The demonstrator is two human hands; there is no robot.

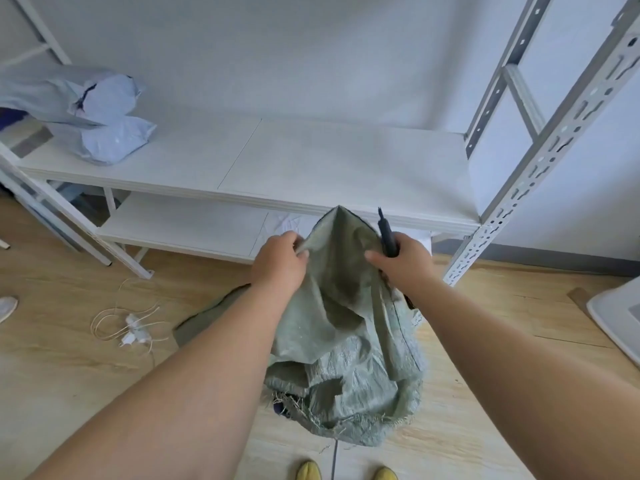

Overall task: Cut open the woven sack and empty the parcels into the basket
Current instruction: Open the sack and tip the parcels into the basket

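Straight ahead, I see a white metal shelving rack (540,161) with slotted uprights and 2 smooth board shelves, standing on pale wood-grain floor (69,358). Below my view hangs the woven sack (349,341), a dull grey-green plastic weave, crumpled and limp, its lower edge frayed into loose strands just above the floor. My left hand (280,261) pinches the sack's upper edge in a closed grip. My right hand (403,261) clutches the other side of that edge together with a slim black cutter (387,233), whose tip points up. On the upper shelf at left lie 2 soft pale-blue parcels (110,116), puffy and wrinkled. A tangled white cord (128,327) rests on the floor at left. Yellow shoe tips (308,471) show at the bottom edge.
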